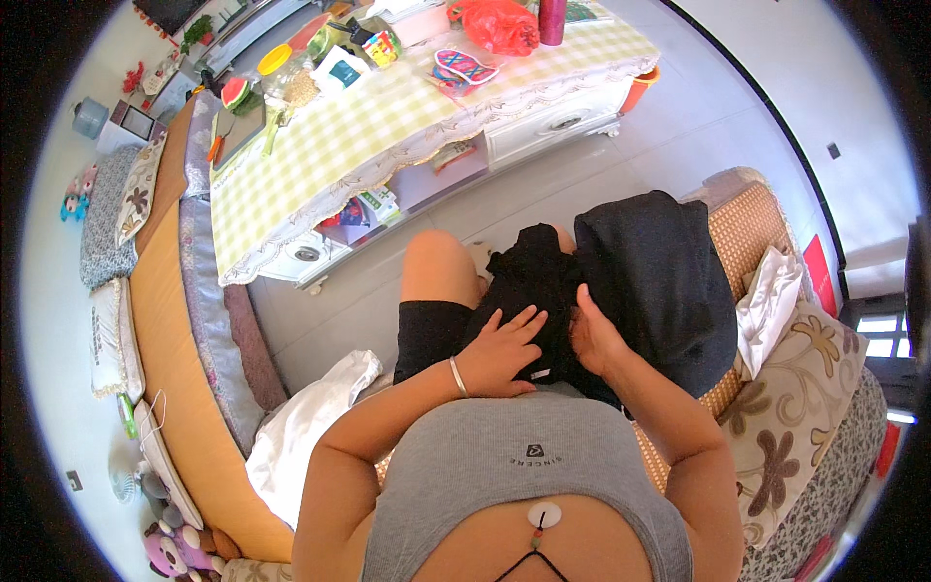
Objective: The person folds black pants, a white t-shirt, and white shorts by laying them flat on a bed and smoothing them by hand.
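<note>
A black cloth garment (529,276) lies across my lap, with a small white label near its lower edge. My left hand (506,354), a bangle at its wrist, rests flat on the garment's left part with fingers spread. On the garment's right side is my right hand (594,338), turned on edge. Its thumb points up, apart from the fingers, which are partly hidden against the cloth; no fold shows gripped in it. Beside that hand, a larger dark folded garment (659,281) covers the seat to my right.
A low table with a yellow checked cloth (320,145) stands ahead, bearing a red plastic bag (497,26), a watermelon piece (235,93) and slippers (465,66). White cloths (771,306) lie on both sides of me. A patterned cushion (795,407) is at right.
</note>
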The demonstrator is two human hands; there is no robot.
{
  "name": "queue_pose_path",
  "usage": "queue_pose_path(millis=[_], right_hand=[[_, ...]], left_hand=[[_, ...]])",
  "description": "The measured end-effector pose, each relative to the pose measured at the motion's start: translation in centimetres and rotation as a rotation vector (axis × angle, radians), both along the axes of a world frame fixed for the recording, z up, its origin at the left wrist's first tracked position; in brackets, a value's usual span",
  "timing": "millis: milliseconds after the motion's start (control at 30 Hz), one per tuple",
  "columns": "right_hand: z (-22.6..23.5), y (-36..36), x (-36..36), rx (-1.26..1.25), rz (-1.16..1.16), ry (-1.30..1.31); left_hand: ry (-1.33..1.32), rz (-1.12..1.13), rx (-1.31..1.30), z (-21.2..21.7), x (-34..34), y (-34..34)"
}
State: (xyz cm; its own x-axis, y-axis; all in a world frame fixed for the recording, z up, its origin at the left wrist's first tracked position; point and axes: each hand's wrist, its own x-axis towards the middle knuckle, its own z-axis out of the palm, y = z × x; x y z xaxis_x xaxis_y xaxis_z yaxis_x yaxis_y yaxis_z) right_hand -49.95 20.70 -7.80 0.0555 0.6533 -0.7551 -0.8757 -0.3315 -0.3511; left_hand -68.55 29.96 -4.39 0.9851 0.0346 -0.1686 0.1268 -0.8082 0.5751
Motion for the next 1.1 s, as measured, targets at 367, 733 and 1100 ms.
queue_pose_path(millis=[367, 733, 1100], right_hand=[[-1.1, 0.8, -1.3, 0.181, 0.310, -0.196], [16.2, -4.0, 10.9, 0.339, -0.360, -0.473], [12.7, -23.5, 31.2, 0.498, -0.789, -0.536]], left_hand=[[-0.267, 0.191, -0.749, 2.9, -1.2, 4.0], [-0.831, 1.112, -1.149, 0.4, -5.7, 7.6], [-0.648, 1.305, -1.511, -7.2, -12.2, 9.7]])
